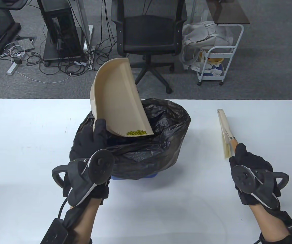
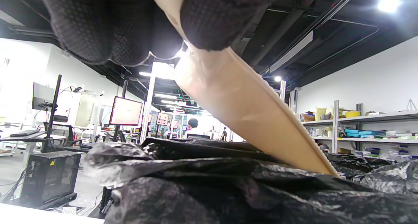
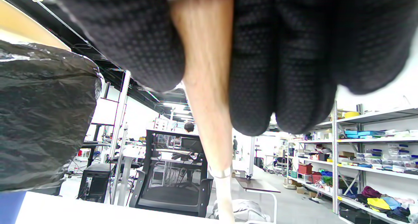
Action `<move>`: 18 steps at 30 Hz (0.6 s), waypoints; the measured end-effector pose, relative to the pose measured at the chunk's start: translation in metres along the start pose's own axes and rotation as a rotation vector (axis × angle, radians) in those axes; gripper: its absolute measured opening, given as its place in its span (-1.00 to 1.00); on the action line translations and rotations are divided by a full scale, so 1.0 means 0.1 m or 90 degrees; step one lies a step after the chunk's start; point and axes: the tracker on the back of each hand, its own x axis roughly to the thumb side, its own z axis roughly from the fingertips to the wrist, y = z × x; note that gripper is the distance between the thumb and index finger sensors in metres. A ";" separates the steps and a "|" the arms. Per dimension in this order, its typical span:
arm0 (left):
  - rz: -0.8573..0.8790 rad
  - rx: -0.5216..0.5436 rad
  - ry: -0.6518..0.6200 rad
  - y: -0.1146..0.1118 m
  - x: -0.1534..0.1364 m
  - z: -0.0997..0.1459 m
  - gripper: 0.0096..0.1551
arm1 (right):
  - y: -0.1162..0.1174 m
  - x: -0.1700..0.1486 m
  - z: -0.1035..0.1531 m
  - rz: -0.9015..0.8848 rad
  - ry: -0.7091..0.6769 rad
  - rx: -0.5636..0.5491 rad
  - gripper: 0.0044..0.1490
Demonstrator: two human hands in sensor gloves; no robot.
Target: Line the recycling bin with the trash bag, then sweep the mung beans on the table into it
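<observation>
White table (image 1: 23,142): black bag (image 1: 158,137) hides bin; left hand (image 1: 89,145) tilts dustpan (image 1: 115,101).

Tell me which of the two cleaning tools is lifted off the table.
The beige dustpan, tilted over the bag-lined bin in the left hand. The brush, in the right hand, appears to lie on the table.
</observation>
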 end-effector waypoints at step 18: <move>-0.072 0.043 -0.029 0.10 0.19 0.03 -0.21 | 0.02 0.02 0.02 0.004 -0.005 -0.004 -0.30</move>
